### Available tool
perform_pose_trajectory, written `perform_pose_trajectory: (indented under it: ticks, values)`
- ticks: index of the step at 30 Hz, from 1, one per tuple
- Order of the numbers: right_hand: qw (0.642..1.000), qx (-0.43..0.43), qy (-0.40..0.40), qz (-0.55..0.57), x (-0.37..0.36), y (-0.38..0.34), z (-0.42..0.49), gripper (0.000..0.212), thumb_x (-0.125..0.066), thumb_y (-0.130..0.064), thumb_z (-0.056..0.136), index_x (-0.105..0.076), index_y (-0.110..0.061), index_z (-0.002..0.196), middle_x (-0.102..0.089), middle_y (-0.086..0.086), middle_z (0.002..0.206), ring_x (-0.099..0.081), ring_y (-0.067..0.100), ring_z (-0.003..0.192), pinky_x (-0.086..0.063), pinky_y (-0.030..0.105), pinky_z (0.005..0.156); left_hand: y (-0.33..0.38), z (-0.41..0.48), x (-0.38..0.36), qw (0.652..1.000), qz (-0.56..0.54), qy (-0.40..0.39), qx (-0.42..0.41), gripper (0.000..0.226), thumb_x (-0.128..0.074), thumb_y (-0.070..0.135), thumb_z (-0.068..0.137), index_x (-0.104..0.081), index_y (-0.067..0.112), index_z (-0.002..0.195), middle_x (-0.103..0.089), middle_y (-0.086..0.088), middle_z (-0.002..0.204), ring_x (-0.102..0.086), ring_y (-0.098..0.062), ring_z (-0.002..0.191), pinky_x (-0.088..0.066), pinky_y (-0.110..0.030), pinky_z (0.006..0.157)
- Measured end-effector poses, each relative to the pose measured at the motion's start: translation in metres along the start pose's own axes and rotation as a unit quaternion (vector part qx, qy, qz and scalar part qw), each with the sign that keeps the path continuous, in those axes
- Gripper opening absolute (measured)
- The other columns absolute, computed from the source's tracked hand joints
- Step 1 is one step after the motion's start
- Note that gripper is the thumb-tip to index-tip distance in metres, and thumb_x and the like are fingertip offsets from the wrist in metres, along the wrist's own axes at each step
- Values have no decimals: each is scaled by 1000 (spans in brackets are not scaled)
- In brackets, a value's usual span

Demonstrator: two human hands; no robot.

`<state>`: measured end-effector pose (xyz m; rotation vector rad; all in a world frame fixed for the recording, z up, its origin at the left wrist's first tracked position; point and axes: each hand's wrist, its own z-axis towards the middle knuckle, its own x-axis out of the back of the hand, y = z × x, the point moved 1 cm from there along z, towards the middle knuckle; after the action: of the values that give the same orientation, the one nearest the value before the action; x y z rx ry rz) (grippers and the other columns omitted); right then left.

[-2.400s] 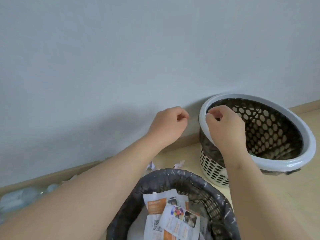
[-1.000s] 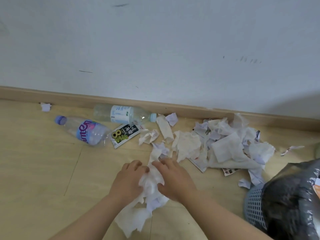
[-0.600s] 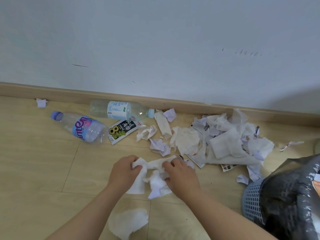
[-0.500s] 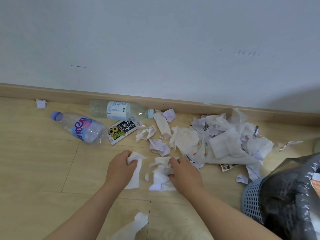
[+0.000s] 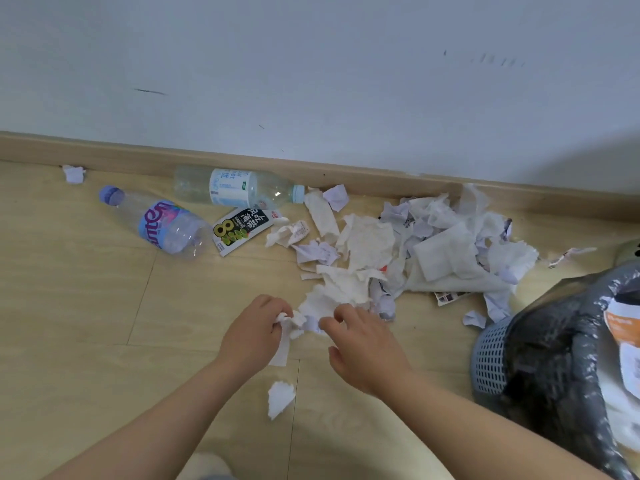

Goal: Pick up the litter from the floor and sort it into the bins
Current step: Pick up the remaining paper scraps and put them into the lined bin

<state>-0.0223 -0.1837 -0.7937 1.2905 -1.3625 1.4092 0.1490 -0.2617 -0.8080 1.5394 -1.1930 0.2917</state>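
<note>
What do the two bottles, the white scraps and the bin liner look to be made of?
Purple-label bottle and white-label bottle: clear thin plastic, glossy, see-through, dented. Scraps: probably tissue and paper, matte, crumpled, torn edges. Bin liner: thin dark plastic film, shiny wrinkles.

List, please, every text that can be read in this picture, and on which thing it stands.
"8", plus Chinese characters that I cannot read surely: black packet.
Pink letters, upside down, unclear: purple-label bottle.
Blue print, too blurred: white-label bottle.
White word, too blurred: orange paper in the bin.
</note>
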Motion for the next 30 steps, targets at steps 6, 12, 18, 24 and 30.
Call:
perform_pose_trajectory:
  ticks: [6, 12, 18, 24, 30]
  values:
    - [1000, -3, -29, 6, -12, 13, -25, 36, -80, -22, 49, -63, -21, 80, -54, -3, 75, -51, 16, 56, -35, 22, 48, -6, -21, -14, 999, 16, -24, -17, 29, -47, 1, 87, -64, 16, 105, -54, 4, 110, -52, -15, 100, -40, -24, 73]
    - [997, 71, -32, 26, -20, -18, -28, 38, -77, -27, 50, -65, -26, 86, -58, -6, 78, -55, 15, 61, -43, 23, 51, -7, -26, -15, 998, 41, -43, -18, 28, -50, 7, 88, -62, 19, 111, -53, 2, 113, -54, -18, 100, -43, -27, 74]
    - [998, -55, 11, 28, -9, -3, -1, 46, -82, -11, 45, -66, -19, 88, -59, 0, 78, -55, 20, 57, -40, 27, 48, -2, -27, -19, 997, 40, -66, 31, 24, -47, 12, 91, -56, 27, 107, -48, 6, 96, -53, -17, 83, -40, -24, 64]
    - [991, -124, -35, 17, -1, 9, 22, 72, -56, -1, 79, -34, -26, 143, -47, 1, 130, -50, 27, 101, -37, 33, 79, 6, -11, -7, 996, -40, -8, 78, 15, -56, 14, 87, -48, 24, 79, -55, 4, 82, -49, -13, 73, -32, -20, 56]
    - [962, -235, -91, 105, 3, 34, 42, 24, -45, -9, 89, -57, -19, 108, -62, 2, 104, -54, 24, 99, -41, 30, 77, 22, 2, 6, 990, -104, 33, 91, 6, -51, 18, 92, -50, 24, 91, -52, 7, 85, -46, -3, 71, -31, -19, 56]
